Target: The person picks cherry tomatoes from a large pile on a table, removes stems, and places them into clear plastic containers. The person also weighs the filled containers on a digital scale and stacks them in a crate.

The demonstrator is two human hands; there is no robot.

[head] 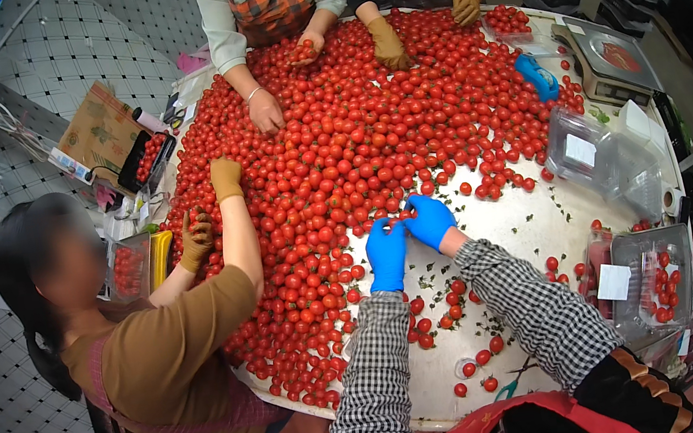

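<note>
My left hand point(387, 256), in a blue glove, has its fingertips together around a cherry tomato point(393, 222), partly hidden. Close beside it, my right hand point(431, 223), gloved the same, pinches another cherry tomato point(408, 213). Both hands hover at the near edge of a large heap of red cherry tomatoes point(337, 151). Beneath my wrists, loose tomatoes point(423, 324) and green stem bits point(427, 282) lie scattered on the white tabletop point(524, 237). Teal-handled scissors point(509, 388) rest near the front edge.
Co-workers stand across the table and at left, their hands point(389, 45) in the heap. To the right are clear plastic boxes point(601, 145), a container of tomatoes point(661, 277), a weighing scale point(611, 52), a paper roll point(672, 200) and a blue object point(537, 77).
</note>
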